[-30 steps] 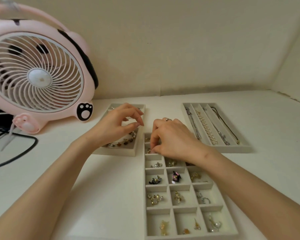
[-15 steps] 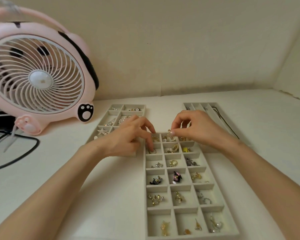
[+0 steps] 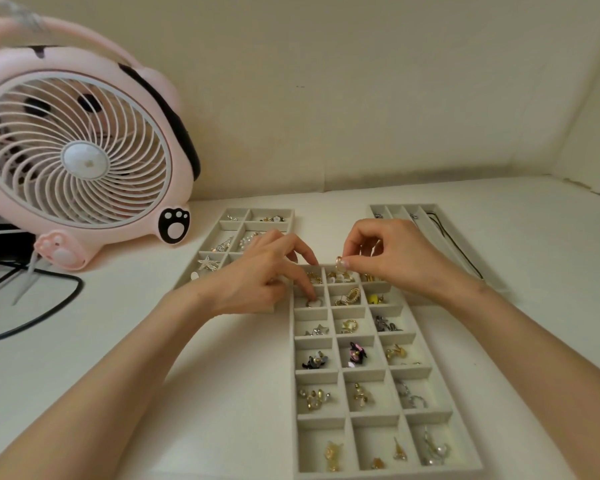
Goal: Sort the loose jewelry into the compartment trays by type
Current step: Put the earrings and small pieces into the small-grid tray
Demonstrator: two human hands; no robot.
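Left grip [image 3: 257, 277] hung over the far left corner of the middle tray [image 3: 388, 474], fingers curled, one tip down on a small ring [image 3: 313, 302] in the second-row left compartment. Whether it grasped that ring could not be told. Right grip [image 3: 395, 258] pinched a gold ring [image 3: 339, 262] just above the tray's far row. Left of the middle tray, a wider-celled tray [image 3: 245, 221] held brooch-like pieces; right of it, a long-slotted tray [image 3: 404, 206] held necklaces. Nearly every compartment already carried pieces and no loose jewelry showed on the bench [image 3: 118, 289], so the sorting looked close to done, with the pinched ring left to place.
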